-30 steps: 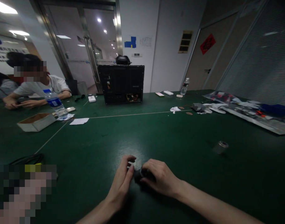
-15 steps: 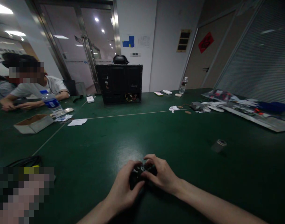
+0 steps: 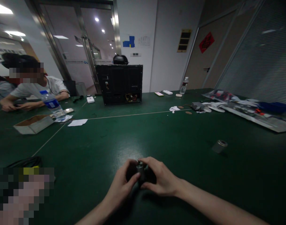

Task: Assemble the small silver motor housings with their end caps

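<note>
Between my hands, low at the centre of the head view, is a small dark cylindrical part (image 3: 140,170) with a lighter round top. My left hand (image 3: 124,179) curls around its left side, thumb against the front. From the right, my right hand (image 3: 160,175) closes on it with the fingers over the top and the thumb low. Darker areas beside the cylinder are partly hidden by my fingers, so its full shape cannot be made out. A grey metal cylinder (image 3: 219,146) with a ringed end lies apart on the green table (image 3: 175,134), to the right.
An open cardboard box (image 3: 32,127), a water bottle (image 3: 52,104) and paper (image 3: 77,122) are at left. A black cabinet (image 3: 119,84) stands at the back. A board with clutter (image 3: 260,115) lies at right. Across the table sits a person (image 3: 39,87).
The dark part has been turned between my hands, and its round cylinder end now shows upright. My fingers have shifted around it; my left hand has moved slightly left.
</note>
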A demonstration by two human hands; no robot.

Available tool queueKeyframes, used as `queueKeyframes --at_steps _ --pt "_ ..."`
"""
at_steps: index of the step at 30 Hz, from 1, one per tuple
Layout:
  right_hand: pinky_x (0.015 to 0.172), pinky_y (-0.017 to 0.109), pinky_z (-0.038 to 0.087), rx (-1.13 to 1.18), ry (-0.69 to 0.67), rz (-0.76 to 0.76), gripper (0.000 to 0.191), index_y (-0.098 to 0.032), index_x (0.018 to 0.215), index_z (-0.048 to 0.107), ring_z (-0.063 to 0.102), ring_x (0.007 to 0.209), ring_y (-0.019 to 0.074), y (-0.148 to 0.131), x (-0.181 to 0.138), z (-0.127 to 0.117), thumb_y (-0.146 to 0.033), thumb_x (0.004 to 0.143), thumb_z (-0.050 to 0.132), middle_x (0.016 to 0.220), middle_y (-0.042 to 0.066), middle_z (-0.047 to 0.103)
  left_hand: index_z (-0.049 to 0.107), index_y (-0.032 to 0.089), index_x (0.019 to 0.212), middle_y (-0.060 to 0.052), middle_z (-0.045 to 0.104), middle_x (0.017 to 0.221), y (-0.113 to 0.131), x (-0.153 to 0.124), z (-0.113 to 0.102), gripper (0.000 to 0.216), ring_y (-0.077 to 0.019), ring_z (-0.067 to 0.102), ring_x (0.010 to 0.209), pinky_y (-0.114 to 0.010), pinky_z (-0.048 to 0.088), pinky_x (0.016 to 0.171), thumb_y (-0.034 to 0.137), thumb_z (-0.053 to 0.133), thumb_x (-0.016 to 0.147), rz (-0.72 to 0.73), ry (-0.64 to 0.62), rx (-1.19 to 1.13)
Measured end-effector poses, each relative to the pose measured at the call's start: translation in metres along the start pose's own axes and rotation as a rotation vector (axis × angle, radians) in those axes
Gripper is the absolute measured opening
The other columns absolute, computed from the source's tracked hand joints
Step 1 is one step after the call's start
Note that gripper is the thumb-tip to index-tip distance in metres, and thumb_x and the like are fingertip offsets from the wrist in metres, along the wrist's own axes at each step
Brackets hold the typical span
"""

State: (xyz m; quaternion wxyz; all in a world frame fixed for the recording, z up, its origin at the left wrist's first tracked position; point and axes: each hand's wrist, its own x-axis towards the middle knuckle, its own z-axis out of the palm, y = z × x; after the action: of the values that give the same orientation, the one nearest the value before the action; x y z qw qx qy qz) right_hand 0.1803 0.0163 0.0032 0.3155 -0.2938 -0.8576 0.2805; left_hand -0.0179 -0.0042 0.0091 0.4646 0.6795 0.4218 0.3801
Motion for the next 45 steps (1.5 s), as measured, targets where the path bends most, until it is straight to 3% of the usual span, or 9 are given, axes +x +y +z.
queueKeyframes --at_steps 5,11,22,37,45 --pt "0.083 0.037 0.049 0.01 0.013 0.012 0.059 -0.018 0.129 0.041 0.058 0.098 0.023 0.0 -0.001 0.002 -0.02 0.075 0.064 0.114 0.012 0.059 0.052 0.019 0.1 -0.005 0.063 0.098 -0.003 0.0 0.0 0.016 -0.0222 0.062 0.093 -0.033 0.049 0.083 0.021 0.056 0.085 0.02 0.014 -0.037" --pt "0.079 0.035 0.05 0.002 0.056 0.011 0.057 -0.017 0.125 0.046 0.061 0.094 0.0229 0.0 -0.001 0.004 -0.023 0.071 0.065 0.11 0.011 0.062 0.046 0.021 0.111 -0.009 0.064 0.106 0.001 -0.002 0.002 0.027 -0.0233 0.062 0.096 -0.037 0.048 0.086 0.019 0.055 0.086 0.043 0.014 0.045" --pt "0.071 0.03 0.05 -0.013 0.049 0.065 0.058 -0.019 0.121 0.047 0.063 0.083 0.0202 0.001 0.0 0.005 -0.025 0.066 0.065 0.103 0.008 0.065 0.044 0.021 0.112 -0.007 0.065 0.1 0.005 -0.004 0.001 0.03 -0.022 0.063 0.09 -0.034 0.049 0.081 0.021 0.056 0.085 0.043 -0.033 0.112" --pt "0.086 0.035 0.05 0.037 0.024 0.061 0.064 -0.017 0.132 0.043 0.062 0.099 0.0222 0.002 -0.001 0.003 -0.018 0.072 0.064 0.118 0.011 0.062 0.037 0.022 0.119 -0.005 0.063 0.104 0.003 -0.004 0.003 0.049 -0.022 0.063 0.091 -0.036 0.05 0.081 0.014 0.063 0.079 0.009 -0.017 0.081" --pt "0.082 0.032 0.051 0.073 0.027 0.021 0.068 -0.018 0.135 0.038 0.06 0.098 0.0208 0.001 -0.001 0.002 -0.014 0.072 0.063 0.12 0.01 0.059 0.041 0.024 0.12 -0.003 0.065 0.104 -0.002 -0.003 0.004 0.047 -0.0209 0.064 0.092 -0.033 0.049 0.082 0.013 0.063 0.08 0.012 -0.003 0.037"
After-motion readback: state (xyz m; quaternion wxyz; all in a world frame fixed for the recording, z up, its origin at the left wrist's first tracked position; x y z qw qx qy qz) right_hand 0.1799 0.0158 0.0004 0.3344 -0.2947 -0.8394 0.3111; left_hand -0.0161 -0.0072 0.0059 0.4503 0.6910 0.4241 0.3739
